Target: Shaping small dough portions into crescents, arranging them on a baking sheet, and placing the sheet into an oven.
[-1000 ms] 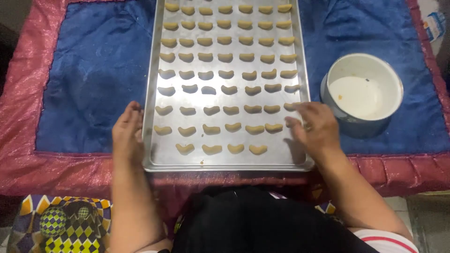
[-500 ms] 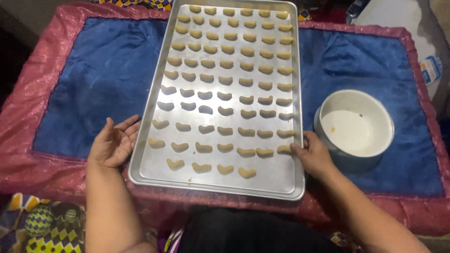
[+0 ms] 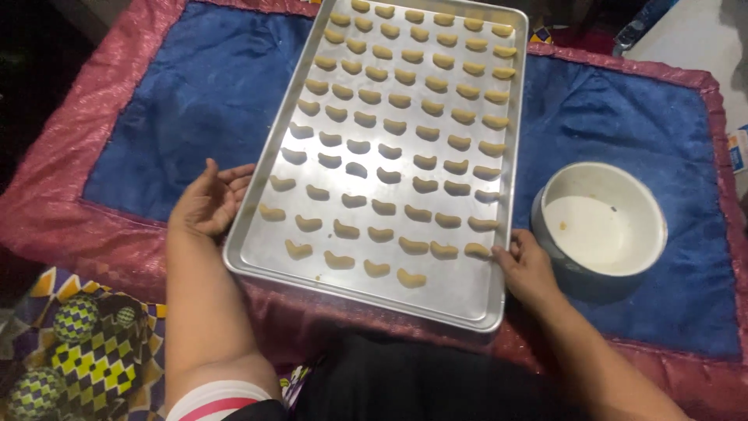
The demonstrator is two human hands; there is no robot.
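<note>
Across the middle of the frame lies your baking tray [image 3: 467, 292], a long rectangle of dull, brushed metal with a shallow raised rim, its long axis running from the lower centre up toward the top edge and leaning a little to the right. On it sit rows of small dough pieces [image 3: 405, 129], pale tan, smooth and curved like crescents, set well apart from one another. The tray rests on a blue cloth [image 3: 187, 101] with a soft, faintly mottled nap, bordered by shiny red-pink fabric. Your left hand [image 3: 209, 201], at centre left, is open with the palm turned toward the tray's left rim and the fingers spread, their tips touching or just beside that rim; the forearm comes up from the lower edge. Your right hand [image 3: 527, 265], at lower right, has its fingers curled onto the tray's right rim near the lowest dough pieces. Just beside that hand, to the right, stands a round white bowl [image 3: 647, 210] with a smooth inside.
</note>
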